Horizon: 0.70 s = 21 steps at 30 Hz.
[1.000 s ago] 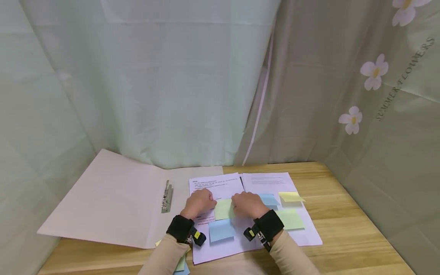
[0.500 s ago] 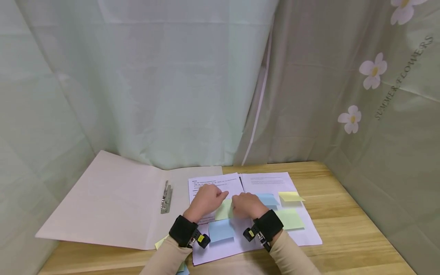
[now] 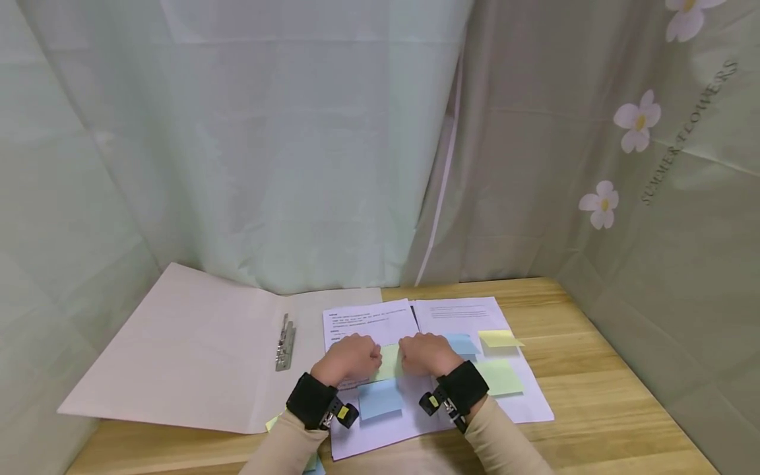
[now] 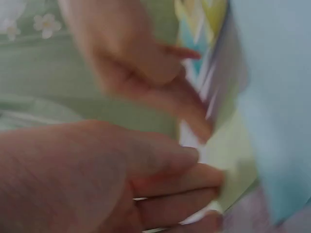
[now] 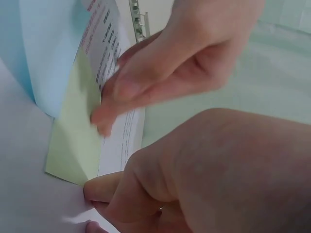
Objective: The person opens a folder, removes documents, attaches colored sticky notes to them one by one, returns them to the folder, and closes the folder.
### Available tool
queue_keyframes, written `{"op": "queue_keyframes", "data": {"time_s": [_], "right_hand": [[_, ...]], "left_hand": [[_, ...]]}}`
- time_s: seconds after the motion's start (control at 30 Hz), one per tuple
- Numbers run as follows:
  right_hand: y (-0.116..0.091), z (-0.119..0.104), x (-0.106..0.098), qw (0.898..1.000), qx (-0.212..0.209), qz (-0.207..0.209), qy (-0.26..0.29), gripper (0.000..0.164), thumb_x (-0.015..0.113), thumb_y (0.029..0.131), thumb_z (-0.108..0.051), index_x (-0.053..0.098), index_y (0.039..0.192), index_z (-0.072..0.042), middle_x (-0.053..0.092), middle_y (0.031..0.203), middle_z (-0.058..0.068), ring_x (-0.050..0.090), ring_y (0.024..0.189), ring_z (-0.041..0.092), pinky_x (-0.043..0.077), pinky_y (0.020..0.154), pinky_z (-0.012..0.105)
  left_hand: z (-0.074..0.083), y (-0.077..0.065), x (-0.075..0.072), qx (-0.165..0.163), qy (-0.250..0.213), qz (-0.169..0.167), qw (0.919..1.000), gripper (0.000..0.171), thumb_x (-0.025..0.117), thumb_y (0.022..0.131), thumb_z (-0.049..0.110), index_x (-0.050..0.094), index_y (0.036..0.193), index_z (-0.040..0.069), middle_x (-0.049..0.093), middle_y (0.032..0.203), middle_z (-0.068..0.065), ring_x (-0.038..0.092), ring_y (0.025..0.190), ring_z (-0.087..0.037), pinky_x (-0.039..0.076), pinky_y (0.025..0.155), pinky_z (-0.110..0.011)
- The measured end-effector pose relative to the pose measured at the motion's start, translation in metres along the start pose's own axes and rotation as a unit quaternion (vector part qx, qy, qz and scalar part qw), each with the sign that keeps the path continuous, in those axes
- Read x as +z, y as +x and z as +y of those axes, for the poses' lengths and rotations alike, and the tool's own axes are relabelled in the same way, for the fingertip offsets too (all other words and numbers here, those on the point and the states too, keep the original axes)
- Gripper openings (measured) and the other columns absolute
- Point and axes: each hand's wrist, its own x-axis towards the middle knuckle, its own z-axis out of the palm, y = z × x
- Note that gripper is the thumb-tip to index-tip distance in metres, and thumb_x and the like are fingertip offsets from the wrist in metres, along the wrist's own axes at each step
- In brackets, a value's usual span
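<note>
A pale green sticky note (image 3: 389,363) lies on a printed sheet (image 3: 368,318), above a blue sticky note (image 3: 380,400). My left hand (image 3: 351,357) is at the green note's left side. Its extended fingers (image 5: 109,109) touch or hover just over the note in the right wrist view, with the thumb lying along them. At the note's other upper corner is my right hand (image 3: 429,354), pressing with a fingertip (image 5: 97,188) while its remaining fingers bend under. Blur softens the hands in the left wrist view.
Left of the sheets lies an open folder (image 3: 178,349) with a metal clip (image 3: 285,344). A second sheet (image 3: 463,310) bears a blue, a yellow (image 3: 500,338) and another green note (image 3: 501,377). More notes (image 3: 315,465) lie partly under the left forearm. Curtains (image 3: 297,145) surround the wooden table (image 3: 600,396).
My left hand slid up and right along the green note, then came back down and slightly left. The right hand has kept its place at the note's corner.
</note>
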Motion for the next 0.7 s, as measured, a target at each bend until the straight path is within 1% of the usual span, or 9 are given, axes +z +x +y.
{"op": "queue_keyframes", "data": {"time_s": [0.1, 0.2, 0.3, 0.4, 0.5, 0.57, 0.6, 0.63, 0.7], "right_hand": [[-0.003, -0.002, -0.003, 1.0, 0.005, -0.011, 0.003, 0.014, 0.062, 0.106, -0.023, 0.073, 0.113, -0.017, 0.061, 0.083, 0.002, 0.056, 0.074, 0.024, 0.045, 0.066, 0.039], [-0.002, -0.002, -0.004, 1.0, 0.01, -0.015, -0.001, 0.014, 0.062, 0.106, -0.024, 0.073, 0.112, -0.017, 0.062, 0.083, 0.002, 0.058, 0.075, 0.023, 0.046, 0.067, 0.039], [0.001, 0.001, -0.002, 1.0, 0.014, -0.017, -0.011, 0.012, 0.063, 0.104, -0.025, 0.072, 0.108, -0.018, 0.061, 0.08, -0.001, 0.057, 0.073, 0.021, 0.044, 0.065, 0.038], [0.002, 0.002, 0.0, 1.0, 0.009, -0.009, -0.01, 0.01, 0.065, 0.103, -0.027, 0.072, 0.101, -0.019, 0.061, 0.077, -0.002, 0.057, 0.073, 0.021, 0.043, 0.064, 0.037], [0.005, 0.003, 0.002, 1.0, 0.001, 0.0, -0.008, 0.011, 0.066, 0.102, -0.028, 0.073, 0.097, -0.022, 0.061, 0.076, -0.003, 0.057, 0.073, 0.02, 0.044, 0.064, 0.036], [0.005, 0.003, 0.003, 1.0, -0.003, 0.003, -0.004, 0.011, 0.066, 0.103, -0.027, 0.073, 0.097, -0.022, 0.06, 0.075, -0.002, 0.057, 0.072, 0.02, 0.044, 0.063, 0.036], [0.005, 0.004, 0.004, 1.0, -0.005, 0.004, -0.006, 0.011, 0.065, 0.103, -0.027, 0.073, 0.097, -0.022, 0.06, 0.074, -0.002, 0.057, 0.071, 0.02, 0.043, 0.062, 0.036], [0.005, 0.004, 0.004, 1.0, -0.008, 0.004, -0.009, 0.011, 0.064, 0.103, -0.026, 0.072, 0.098, -0.022, 0.059, 0.074, -0.002, 0.056, 0.07, 0.02, 0.043, 0.062, 0.036], [0.005, 0.005, 0.005, 1.0, -0.013, 0.002, -0.013, 0.01, 0.063, 0.104, -0.025, 0.07, 0.1, -0.021, 0.057, 0.073, -0.002, 0.055, 0.068, 0.02, 0.041, 0.06, 0.036]], "left_hand": [[-0.038, 0.021, 0.013, -0.019, 0.025, -0.008, 0.9995, 0.053, 0.069, 0.103, 0.032, 0.039, 0.06, 0.026, 0.026, 0.062, 0.011, 0.034, 0.057, -0.011, 0.026, 0.058, -0.03], [-0.048, 0.025, 0.013, -0.018, 0.029, -0.003, 0.9994, 0.049, 0.072, 0.103, 0.037, 0.052, 0.06, 0.025, 0.034, 0.062, 0.012, 0.04, 0.058, -0.012, 0.03, 0.057, -0.032], [-0.026, 0.016, 0.001, 0.028, 0.031, 0.012, 0.9991, 0.031, 0.074, 0.103, 0.04, 0.083, 0.082, 0.018, 0.067, 0.074, 0.008, 0.056, 0.068, -0.014, 0.038, 0.063, -0.032], [0.01, -0.002, -0.017, 0.099, 0.015, 0.022, 0.9947, 0.035, 0.075, 0.104, 0.038, 0.088, 0.121, 0.01, 0.088, 0.111, -0.008, 0.057, 0.071, -0.017, 0.041, 0.068, -0.032], [0.039, -0.018, -0.027, 0.132, 0.001, 0.017, 0.9911, 0.04, 0.075, 0.104, 0.03, 0.082, 0.133, 0.003, 0.079, 0.085, -0.009, 0.047, 0.062, -0.014, 0.036, 0.064, -0.028], [0.045, -0.021, -0.025, 0.128, -0.006, 0.011, 0.9917, 0.036, 0.073, 0.105, 0.023, 0.082, 0.131, 0.001, 0.053, 0.066, 0.0, 0.035, 0.059, -0.012, 0.03, 0.06, -0.028], [0.045, -0.022, -0.023, 0.12, -0.003, 0.009, 0.9928, 0.03, 0.072, 0.105, 0.02, 0.083, 0.125, 0.0, 0.04, 0.065, 0.004, 0.035, 0.059, -0.011, 0.029, 0.059, -0.028], [0.034, -0.015, -0.011, 0.122, 0.01, 0.018, 0.9924, 0.027, 0.068, 0.108, 0.02, 0.084, 0.118, 0.0, 0.035, 0.068, 0.006, 0.035, 0.06, -0.01, 0.029, 0.06, -0.027], [0.027, -0.011, -0.005, 0.099, 0.004, 0.014, 0.995, 0.023, 0.067, 0.109, 0.017, 0.082, 0.099, 0.003, 0.032, 0.067, 0.007, 0.036, 0.059, -0.012, 0.03, 0.059, -0.03]]}}
